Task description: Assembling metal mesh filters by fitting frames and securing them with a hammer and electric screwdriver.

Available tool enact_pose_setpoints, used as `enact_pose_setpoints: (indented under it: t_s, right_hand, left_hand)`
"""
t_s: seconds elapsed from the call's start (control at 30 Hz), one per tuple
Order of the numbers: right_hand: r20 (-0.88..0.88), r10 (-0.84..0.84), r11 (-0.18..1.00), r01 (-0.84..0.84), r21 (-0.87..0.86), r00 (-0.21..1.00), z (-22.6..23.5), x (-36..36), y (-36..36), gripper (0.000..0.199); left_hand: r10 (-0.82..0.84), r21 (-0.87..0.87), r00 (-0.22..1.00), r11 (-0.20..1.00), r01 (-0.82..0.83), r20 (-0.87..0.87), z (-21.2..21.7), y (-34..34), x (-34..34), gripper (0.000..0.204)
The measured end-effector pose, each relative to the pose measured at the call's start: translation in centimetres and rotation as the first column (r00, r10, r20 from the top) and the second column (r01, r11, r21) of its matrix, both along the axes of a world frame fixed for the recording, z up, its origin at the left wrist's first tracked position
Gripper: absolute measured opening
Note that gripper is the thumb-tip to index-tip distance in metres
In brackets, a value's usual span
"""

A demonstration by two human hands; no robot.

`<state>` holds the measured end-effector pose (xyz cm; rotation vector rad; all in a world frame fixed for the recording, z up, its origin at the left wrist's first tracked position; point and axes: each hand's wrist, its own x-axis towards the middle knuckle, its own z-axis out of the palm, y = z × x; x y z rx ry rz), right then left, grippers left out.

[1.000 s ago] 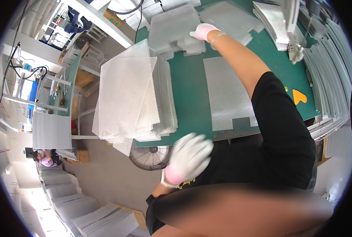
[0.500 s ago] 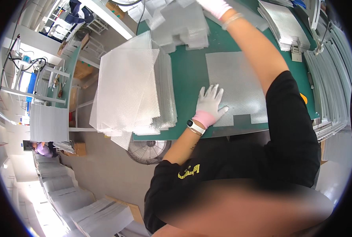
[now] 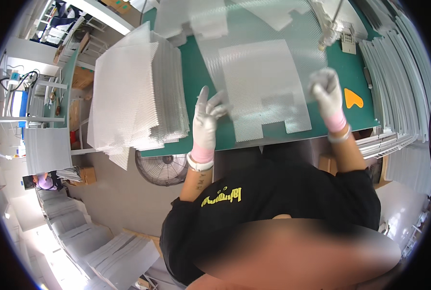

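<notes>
A translucent textured plastic sheet [image 3: 252,58] with a notched near edge lies on the green table in front of me. A larger clear sheet [image 3: 210,53] spreads around and beyond it; how the two overlap is hard to tell. Beside the sheets' left edge is my left hand [image 3: 207,118], in a white glove with a pink cuff, open with its fingers apart. To the right of the sheets, my right hand [image 3: 327,92], gloved alike, is slightly blurred with its fingers curled in. Whether anything is in those fingers cannot be made out.
A tall stack of textured sheets [image 3: 123,92] stands at the table's left. An orange flat tool [image 3: 354,98] lies on the green tabletop [image 3: 358,116] at right, near a metal fitting [image 3: 348,42]. Grey panels [image 3: 394,77] line the right side. Below stands a floor fan [image 3: 163,169].
My right hand has come back from the table's far side to the sheets' right. A large clear sheet now spreads there. My left hand has lifted off the notched sheet and moved left.
</notes>
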<state>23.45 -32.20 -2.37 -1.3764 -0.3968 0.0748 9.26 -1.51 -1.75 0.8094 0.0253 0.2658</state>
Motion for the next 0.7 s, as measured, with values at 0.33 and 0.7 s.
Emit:
enact_pose_setpoints:
  t_s: [0.33,0.7]
  right_hand:
    - [0.095,-0.129,0.752,0.160,-0.639,0.987,-1.8,-6.6,-1.0,0.091]
    - [0.288,-0.070,0.524,0.281,-0.804,0.955,-4.4,-6.6,-0.6,0.079]
  left_hand:
    - [0.489,0.983,0.861,0.175,0.063,-0.143,-1.9,-5.0,-1.7,0.086]
    - [0.370,0.974,0.929,-0.213,0.080,0.005,-5.5,-3.7,0.2,0.063]
